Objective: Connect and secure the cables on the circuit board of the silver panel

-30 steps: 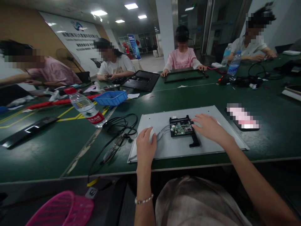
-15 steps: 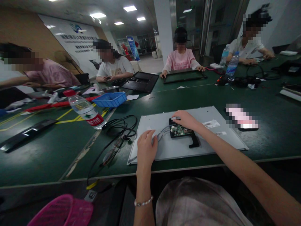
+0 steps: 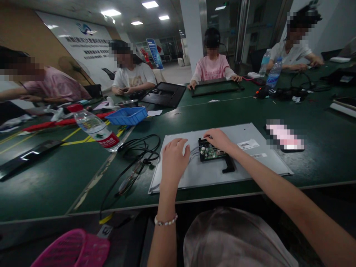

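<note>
A flat grey-white panel (image 3: 191,178) lies on the green table before me. On its middle sits a black bracket (image 3: 228,165) that carries a green circuit board (image 3: 213,151). Thin grey cables (image 3: 194,155) run from the board's left side toward my left hand (image 3: 174,159), which hovers over the panel's left part, thumb and fingers apart. My right hand (image 3: 219,140) is at the bracket's upper edge, fingertips bent together; whatever lies between them is hidden. White labels (image 3: 248,144) are stuck on the panel, right of the board.
Left of the panel lie black cables (image 3: 144,148), eyeglasses (image 3: 125,183), a tilted water bottle (image 3: 96,129) and a blue tray (image 3: 128,116). To the right is a phone (image 3: 286,137). A pink basket (image 3: 78,248) stands below the table edge. Several people sit around the table.
My left hand has risen away from the cables, and its fingers have spread. My right hand stays by the bracket's upper edge, its fingers shifted slightly. The view has tilted a little.
</note>
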`<state>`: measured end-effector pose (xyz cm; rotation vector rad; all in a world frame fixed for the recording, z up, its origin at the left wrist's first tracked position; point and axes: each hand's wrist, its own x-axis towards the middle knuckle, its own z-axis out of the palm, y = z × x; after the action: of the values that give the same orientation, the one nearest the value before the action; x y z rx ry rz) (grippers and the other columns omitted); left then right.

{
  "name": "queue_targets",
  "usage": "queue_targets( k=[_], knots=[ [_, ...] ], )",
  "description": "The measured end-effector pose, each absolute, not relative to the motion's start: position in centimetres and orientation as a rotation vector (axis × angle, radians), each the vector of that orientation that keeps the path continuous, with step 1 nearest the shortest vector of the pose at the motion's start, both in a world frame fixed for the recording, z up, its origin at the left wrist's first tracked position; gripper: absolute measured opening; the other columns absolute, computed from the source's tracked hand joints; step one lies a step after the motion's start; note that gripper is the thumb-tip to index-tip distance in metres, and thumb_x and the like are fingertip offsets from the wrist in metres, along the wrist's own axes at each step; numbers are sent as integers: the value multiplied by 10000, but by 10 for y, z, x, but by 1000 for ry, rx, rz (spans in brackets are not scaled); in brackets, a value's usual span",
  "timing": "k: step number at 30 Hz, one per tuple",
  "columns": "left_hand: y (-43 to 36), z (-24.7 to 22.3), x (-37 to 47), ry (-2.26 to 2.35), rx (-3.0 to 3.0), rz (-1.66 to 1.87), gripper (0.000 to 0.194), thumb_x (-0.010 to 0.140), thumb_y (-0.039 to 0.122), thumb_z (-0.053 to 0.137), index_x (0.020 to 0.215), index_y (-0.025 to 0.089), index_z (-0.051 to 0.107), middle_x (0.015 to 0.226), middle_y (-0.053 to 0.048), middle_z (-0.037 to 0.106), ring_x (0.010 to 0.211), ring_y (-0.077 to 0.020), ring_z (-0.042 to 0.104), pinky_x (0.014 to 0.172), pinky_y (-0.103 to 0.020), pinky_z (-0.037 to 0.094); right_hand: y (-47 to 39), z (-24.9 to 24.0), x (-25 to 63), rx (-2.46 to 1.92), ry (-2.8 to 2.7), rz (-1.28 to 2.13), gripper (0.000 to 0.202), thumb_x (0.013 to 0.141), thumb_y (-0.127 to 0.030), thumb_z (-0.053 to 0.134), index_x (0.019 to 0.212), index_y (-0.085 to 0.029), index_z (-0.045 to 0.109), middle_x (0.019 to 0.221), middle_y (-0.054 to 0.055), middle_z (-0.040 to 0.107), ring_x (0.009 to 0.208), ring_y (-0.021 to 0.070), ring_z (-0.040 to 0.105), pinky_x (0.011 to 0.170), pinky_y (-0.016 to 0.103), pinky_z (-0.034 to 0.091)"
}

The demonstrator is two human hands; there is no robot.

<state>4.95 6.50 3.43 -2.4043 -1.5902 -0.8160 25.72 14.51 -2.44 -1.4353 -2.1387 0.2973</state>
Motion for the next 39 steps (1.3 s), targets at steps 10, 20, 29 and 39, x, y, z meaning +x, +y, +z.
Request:
queue_targets(
  k=[10, 20, 29, 39],
  knots=[
    [191, 9, 105, -1574, -2933, -580, 236, 779, 160, 569, 979, 159, 694, 962, -69, 695, 859, -185, 645, 828, -276, 503, 147, -23, 259, -1525, -2081, 271, 339, 858, -82, 453, 1121, -149, 655, 1107, 110, 654, 1028, 192, 595, 926, 287, 417],
    [194, -16, 98, -1653, -2949, -711, 255, 739, 206, 633, 970, 111, 679, 938, -82, 658, 787, -162, 636, 758, -265, 518, 143, -24, 256, -1526, -2180, 248, 318, 914, -147, 417, 1118, -145, 660, 1121, 129, 642, 1036, 207, 586, 910, 291, 414],
    [199, -16, 99, -1683, -2993, -697, 100, 716, 196, 633, 778, 132, 678, 766, -44, 649, 739, -169, 619, 716, -276, 509, 140, -23, 255, -1518, -2220, 208, 305, 915, -146, 413, 1103, -150, 654, 1122, 120, 637, 1034, 211, 580, 890, 292, 422],
    [199, -19, 99, -1704, -2975, -731, 202, 705, 201, 647, 886, 114, 672, 854, -64, 649, 736, -161, 619, 719, -275, 517, 140, -22, 255, -1540, -2214, 218, 314, 919, -162, 416, 1125, -169, 653, 1143, 116, 635, 1028, 214, 583, 877, 291, 430]
  ],
)
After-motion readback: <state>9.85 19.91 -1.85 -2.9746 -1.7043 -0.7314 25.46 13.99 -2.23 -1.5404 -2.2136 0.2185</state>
